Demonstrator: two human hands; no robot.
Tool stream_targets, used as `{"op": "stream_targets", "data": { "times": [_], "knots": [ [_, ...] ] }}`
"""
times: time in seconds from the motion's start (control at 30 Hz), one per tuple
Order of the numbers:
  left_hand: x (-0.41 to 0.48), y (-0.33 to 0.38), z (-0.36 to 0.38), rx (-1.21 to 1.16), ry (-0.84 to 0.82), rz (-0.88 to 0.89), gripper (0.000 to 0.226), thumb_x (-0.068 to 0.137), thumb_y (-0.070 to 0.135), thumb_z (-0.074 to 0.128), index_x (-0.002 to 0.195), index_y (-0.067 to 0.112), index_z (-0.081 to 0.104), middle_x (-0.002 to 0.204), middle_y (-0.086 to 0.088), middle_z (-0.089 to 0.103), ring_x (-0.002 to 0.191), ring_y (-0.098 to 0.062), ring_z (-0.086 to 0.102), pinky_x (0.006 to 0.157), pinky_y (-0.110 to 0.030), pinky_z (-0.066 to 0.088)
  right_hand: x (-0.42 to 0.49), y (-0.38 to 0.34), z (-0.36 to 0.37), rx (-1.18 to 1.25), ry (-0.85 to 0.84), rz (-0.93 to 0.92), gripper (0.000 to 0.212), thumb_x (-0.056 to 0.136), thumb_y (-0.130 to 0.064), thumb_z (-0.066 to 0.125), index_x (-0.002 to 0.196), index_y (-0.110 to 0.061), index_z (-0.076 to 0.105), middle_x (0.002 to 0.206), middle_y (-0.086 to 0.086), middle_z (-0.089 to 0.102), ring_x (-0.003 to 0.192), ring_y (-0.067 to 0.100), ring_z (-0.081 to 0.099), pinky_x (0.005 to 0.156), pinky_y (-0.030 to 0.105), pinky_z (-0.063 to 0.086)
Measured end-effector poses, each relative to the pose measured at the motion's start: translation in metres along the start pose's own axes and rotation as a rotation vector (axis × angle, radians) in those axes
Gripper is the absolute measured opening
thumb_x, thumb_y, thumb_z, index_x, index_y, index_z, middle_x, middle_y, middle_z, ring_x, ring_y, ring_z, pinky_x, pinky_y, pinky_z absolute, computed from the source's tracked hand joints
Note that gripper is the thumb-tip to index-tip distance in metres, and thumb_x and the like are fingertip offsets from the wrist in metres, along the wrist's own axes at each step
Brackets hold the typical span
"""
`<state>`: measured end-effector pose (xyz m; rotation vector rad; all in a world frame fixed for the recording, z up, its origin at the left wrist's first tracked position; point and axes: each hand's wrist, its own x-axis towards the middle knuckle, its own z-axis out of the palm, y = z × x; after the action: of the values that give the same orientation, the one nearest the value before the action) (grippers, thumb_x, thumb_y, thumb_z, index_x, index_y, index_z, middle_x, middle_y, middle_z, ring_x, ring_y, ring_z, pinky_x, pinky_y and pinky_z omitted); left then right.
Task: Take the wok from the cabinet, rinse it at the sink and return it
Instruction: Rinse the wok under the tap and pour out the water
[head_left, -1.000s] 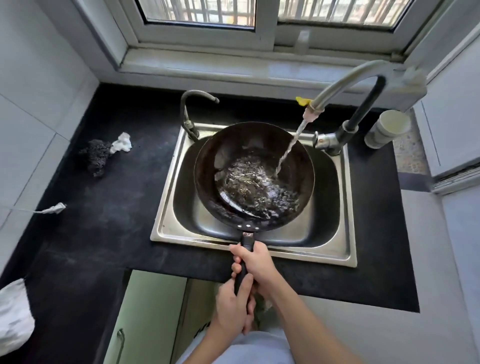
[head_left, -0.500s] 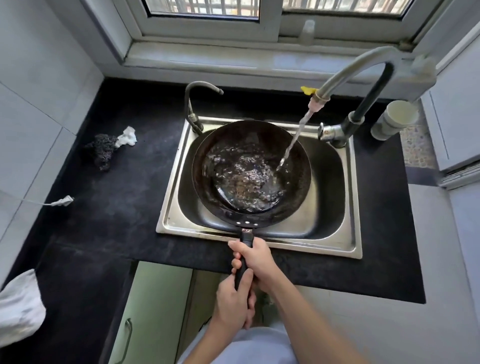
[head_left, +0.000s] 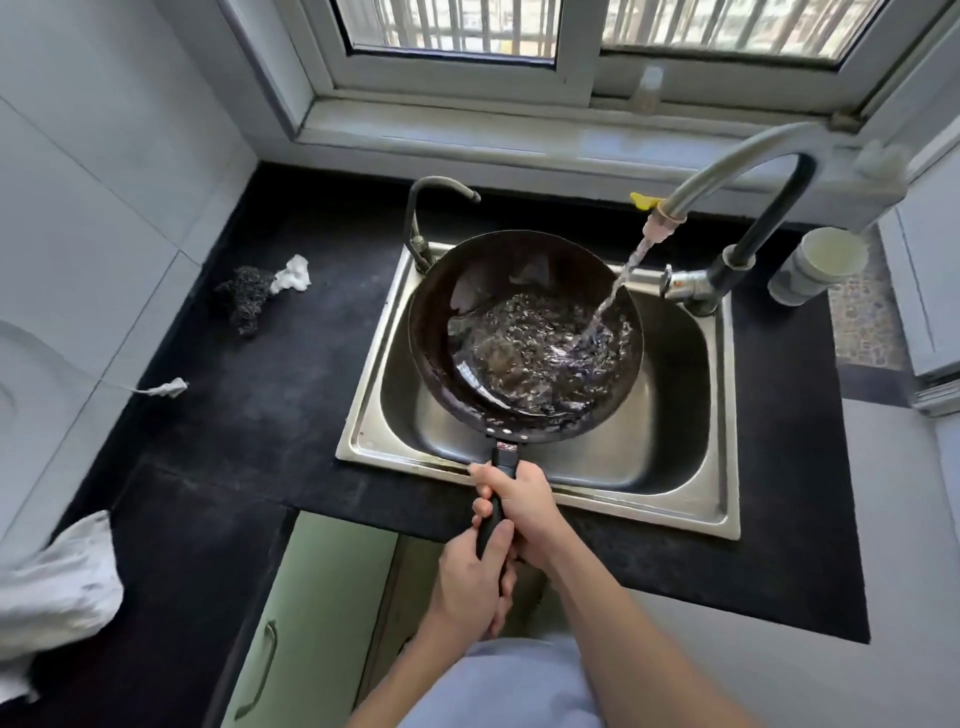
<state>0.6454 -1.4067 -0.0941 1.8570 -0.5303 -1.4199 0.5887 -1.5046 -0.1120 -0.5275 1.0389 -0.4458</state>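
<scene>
A black counter (head_left: 249, 415) runs along the tiled wall under a window (head_left: 571, 31), and a steel sink (head_left: 670, 415) is set into it. The sink basin holds no dishes; the wok (head_left: 467, 291) hangs over it, its dark bowl covering most of the basin's left and middle part. The wok is tilted a little, with a pool of churning water (head_left: 535, 358) gathered in its lower right side. A thin stream falls from the tall curved tap (head_left: 727, 171) at the sink's back right corner and lands in that pool near the wok's right wall. A smaller, thin spout (head_left: 431, 197) stands at the sink's back left corner, just behind the wok's rim.

A pale cup (head_left: 826, 260) sits on its side on the counter right of the tap; nothing can be seen inside it. A crumpled white cloth (head_left: 52, 587) lies at the counter's near left edge. Farther back, a dark scouring pad (head_left: 244, 304) touches a small white wad (head_left: 293, 273).

Both hands are clamped on the wok's black handle (head_left: 496, 512), which points toward the person over the sink's front rim. The right hand (head_left: 524, 501) grips it nearer the bowl, fingers wrapped round from the right. The left hand (head_left: 472, 582) grips the handle's end just behind, touching the right hand. Both forearms reach up from the bottom of the view, above a green cabinet door (head_left: 311, 613).
</scene>
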Motion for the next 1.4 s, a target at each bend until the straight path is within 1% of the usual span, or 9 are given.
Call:
{"op": "stream_targets", "data": {
  "times": [0.13, 0.53, 0.7, 0.8, 0.93, 1.13, 1.3, 1.4],
  "knots": [
    [-0.004, 0.002, -0.004, 0.014, 0.028, 0.012, 0.043, 0.100, 0.032, 0.048, 0.065, 0.008, 0.050, 0.046, -0.005, 0.047, 0.030, -0.019, 0.036, 0.032, -0.023, 0.029, 0.000, 0.001, 0.006, -0.026, -0.046, 0.002, 0.033, 0.096, -0.007, 0.063, 0.068, -0.010, 0.047, 0.054, 0.000, 0.044, 0.045, 0.013, 0.045, 0.047, 0.028, 0.047],
    [-0.005, -0.008, 0.010, 0.042, 0.004, 0.007, 0.048, 0.100, 0.037, 0.045, 0.061, 0.009, 0.049, 0.046, -0.007, 0.046, 0.029, -0.017, 0.038, 0.035, -0.023, 0.031, -0.004, 0.008, -0.012, 0.001, -0.029, 0.013, 0.033, 0.097, -0.006, 0.061, 0.067, -0.010, 0.048, 0.052, 0.000, 0.045, 0.044, 0.013, 0.047, 0.047, 0.029, 0.049],
    [-0.005, 0.000, 0.009, 0.036, 0.046, 0.021, 0.046, 0.100, 0.034, 0.046, 0.064, 0.006, 0.049, 0.046, -0.007, 0.046, 0.028, -0.018, 0.037, 0.032, -0.023, 0.029, 0.000, 0.003, -0.006, -0.002, -0.055, 0.025, 0.036, 0.096, -0.005, 0.062, 0.063, -0.011, 0.048, 0.055, 0.003, 0.042, 0.042, 0.012, 0.046, 0.047, 0.029, 0.048],
    [-0.007, 0.002, 0.003, 0.039, 0.083, 0.031, 0.043, 0.099, 0.034, 0.048, 0.067, 0.006, 0.049, 0.049, -0.010, 0.047, 0.030, -0.019, 0.038, 0.032, -0.024, 0.029, 0.002, 0.001, 0.002, -0.004, -0.092, 0.036, 0.035, 0.097, -0.004, 0.061, 0.065, -0.011, 0.048, 0.054, 0.002, 0.043, 0.042, 0.012, 0.046, 0.046, 0.028, 0.048],
    [-0.007, 0.002, -0.001, 0.044, 0.117, 0.041, 0.042, 0.098, 0.032, 0.050, 0.066, 0.006, 0.049, 0.049, -0.011, 0.047, 0.029, -0.021, 0.038, 0.032, -0.024, 0.029, 0.003, 0.001, 0.008, 0.007, -0.124, 0.034, 0.031, 0.098, -0.004, 0.060, 0.070, -0.011, 0.049, 0.057, 0.002, 0.044, 0.043, 0.011, 0.047, 0.047, 0.028, 0.049],
    [-0.008, -0.001, 0.003, 0.081, 0.066, 0.017, 0.041, 0.099, 0.031, 0.050, 0.065, 0.007, 0.051, 0.048, -0.008, 0.048, 0.030, -0.019, 0.039, 0.031, -0.023, 0.030, -0.001, 0.008, -0.002, 0.044, -0.072, 0.045, 0.031, 0.097, -0.004, 0.060, 0.069, -0.012, 0.049, 0.058, 0.002, 0.043, 0.043, 0.011, 0.046, 0.047, 0.028, 0.048],
    [-0.010, -0.006, 0.005, 0.083, 0.009, -0.010, 0.043, 0.099, 0.031, 0.049, 0.063, 0.007, 0.050, 0.048, -0.008, 0.048, 0.030, -0.018, 0.039, 0.031, -0.023, 0.029, -0.004, 0.015, -0.010, 0.044, -0.007, 0.066, 0.037, 0.097, -0.007, 0.062, 0.063, -0.011, 0.050, 0.055, 0.003, 0.043, 0.043, 0.012, 0.046, 0.047, 0.028, 0.048],
    [-0.011, -0.004, 0.004, 0.081, 0.010, -0.015, 0.043, 0.099, 0.029, 0.049, 0.063, 0.007, 0.050, 0.047, -0.006, 0.048, 0.029, -0.017, 0.039, 0.030, -0.021, 0.029, -0.003, 0.017, -0.008, 0.068, 0.003, 0.075, 0.035, 0.097, -0.006, 0.062, 0.064, -0.012, 0.050, 0.055, 0.003, 0.044, 0.043, 0.012, 0.046, 0.047, 0.028, 0.048]
  ]
}}
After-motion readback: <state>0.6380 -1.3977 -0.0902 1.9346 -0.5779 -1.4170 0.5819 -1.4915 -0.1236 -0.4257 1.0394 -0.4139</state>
